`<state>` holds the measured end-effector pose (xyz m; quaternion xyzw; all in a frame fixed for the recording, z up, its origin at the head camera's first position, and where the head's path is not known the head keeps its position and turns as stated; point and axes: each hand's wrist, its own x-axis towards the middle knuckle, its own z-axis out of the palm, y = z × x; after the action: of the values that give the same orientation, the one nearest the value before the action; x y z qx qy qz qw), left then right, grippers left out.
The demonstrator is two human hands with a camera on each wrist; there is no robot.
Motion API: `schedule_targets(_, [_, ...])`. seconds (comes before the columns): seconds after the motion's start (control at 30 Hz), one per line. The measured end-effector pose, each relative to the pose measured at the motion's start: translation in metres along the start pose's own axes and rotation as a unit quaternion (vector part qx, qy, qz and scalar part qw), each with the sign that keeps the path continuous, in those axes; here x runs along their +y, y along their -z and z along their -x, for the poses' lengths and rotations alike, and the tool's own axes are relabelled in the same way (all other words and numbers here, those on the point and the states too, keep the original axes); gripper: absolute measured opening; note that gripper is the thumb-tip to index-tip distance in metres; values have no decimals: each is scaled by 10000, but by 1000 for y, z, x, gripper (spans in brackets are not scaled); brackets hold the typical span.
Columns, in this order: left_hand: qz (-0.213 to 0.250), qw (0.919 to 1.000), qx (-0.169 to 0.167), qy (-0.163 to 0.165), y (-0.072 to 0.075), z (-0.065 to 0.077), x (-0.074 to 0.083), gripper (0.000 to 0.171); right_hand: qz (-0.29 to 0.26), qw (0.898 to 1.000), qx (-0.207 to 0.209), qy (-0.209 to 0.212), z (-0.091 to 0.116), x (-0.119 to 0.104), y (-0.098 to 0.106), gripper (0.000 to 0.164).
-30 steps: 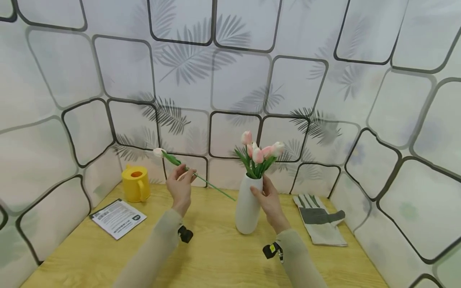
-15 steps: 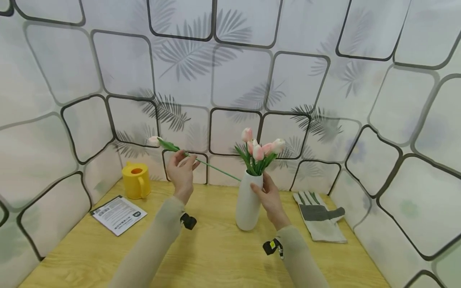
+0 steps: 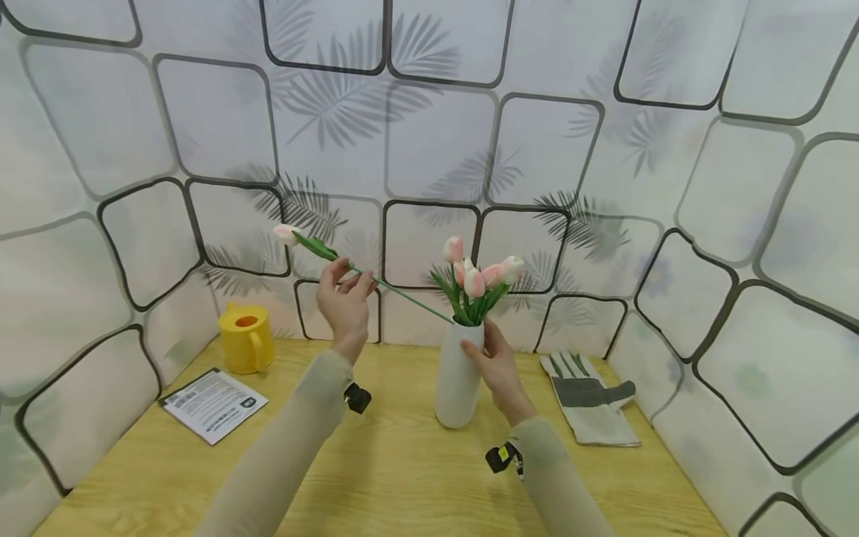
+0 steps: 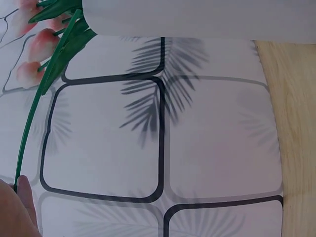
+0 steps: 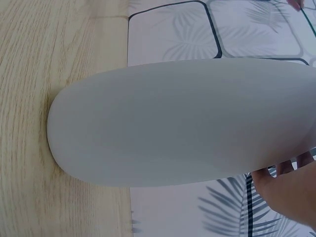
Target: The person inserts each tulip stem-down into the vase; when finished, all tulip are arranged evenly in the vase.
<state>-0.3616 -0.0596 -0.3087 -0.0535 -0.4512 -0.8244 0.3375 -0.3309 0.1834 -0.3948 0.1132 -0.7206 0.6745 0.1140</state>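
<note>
My left hand pinches the green stem of a single pink-and-white tulip, its bloom pointing up and left. The lower tip of that stem reaches the mouth of a tall white vase. Several pink and white tulips with green leaves stand in the vase. My right hand grips the vase near its neck from the right side. In the right wrist view the vase fills the middle, its base on the wooden table. The left wrist view shows the stem running up to the vase's rim.
A yellow watering can stands at the back left, behind a printed card or booklet. At the right lies a grey-and-white work glove. Patterned fabric walls close off the wooden table at the back and sides.
My left hand has risen and moved right with the tulip, bringing its stem tip from beside the vase up to the mouth. The right hand keeps its grip on the vase.
</note>
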Motion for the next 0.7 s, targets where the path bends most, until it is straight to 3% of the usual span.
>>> schedule_targets(0.3, [-622, 9972, -259, -337, -15, -2, 1, 38, -68, 9999, -53, -77, -1, 1, 0, 69])
schedule_targets(0.53, [-1369, 9813, -950, -962, -32, -1, 0, 38, -17, 9999, 9, -129, -3, 1, 0, 70])
schedule_targets(0.7, [-1715, 9704, -1146, -1259, -39, 7, 3, 37, -44, 10000, -30, -62, 2, -6, -1, 70])
